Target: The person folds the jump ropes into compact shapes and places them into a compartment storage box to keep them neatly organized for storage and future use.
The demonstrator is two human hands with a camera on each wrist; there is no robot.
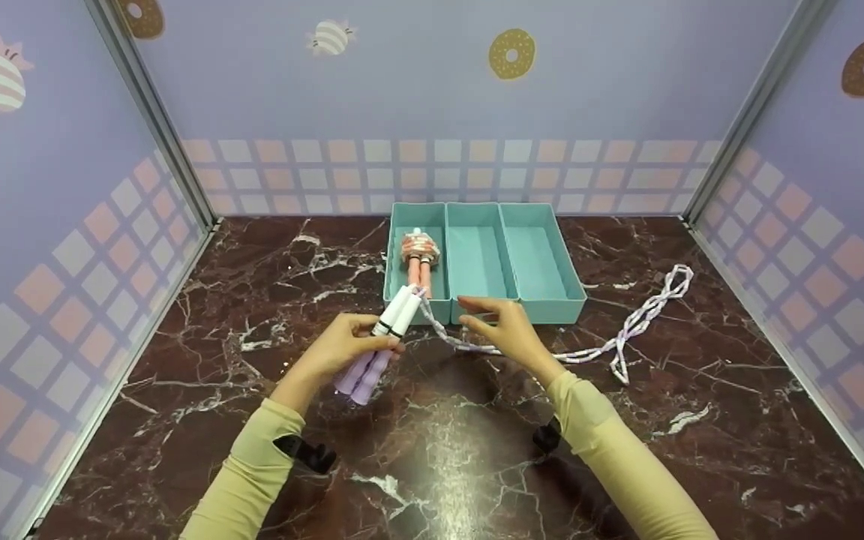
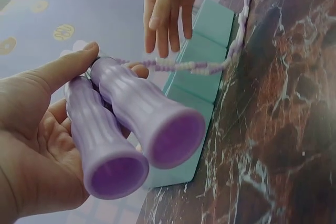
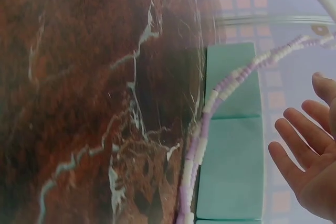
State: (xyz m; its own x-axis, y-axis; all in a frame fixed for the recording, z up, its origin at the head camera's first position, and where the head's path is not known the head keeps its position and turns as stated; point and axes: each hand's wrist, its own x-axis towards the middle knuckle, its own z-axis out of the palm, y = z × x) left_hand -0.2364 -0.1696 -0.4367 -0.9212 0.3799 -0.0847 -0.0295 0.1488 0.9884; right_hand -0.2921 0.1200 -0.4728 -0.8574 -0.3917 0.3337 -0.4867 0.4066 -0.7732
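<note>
I see the left hand point(image 1: 342, 341), left of frame centre, fingers clamped on two purple-and-white handles point(image 1: 407, 315), their beaded rope point(image 1: 586, 355) trailing to frame right, right hand point(image 1: 503, 326) near centre, fingers apart, before a teal box point(image 1: 518, 313) holding a pink-handled bundle point(image 1: 421, 249) at its left.

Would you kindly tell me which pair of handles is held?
The purple-and-white pair, gripped in the left hand; the pink pair lies in the left box compartment.
</note>
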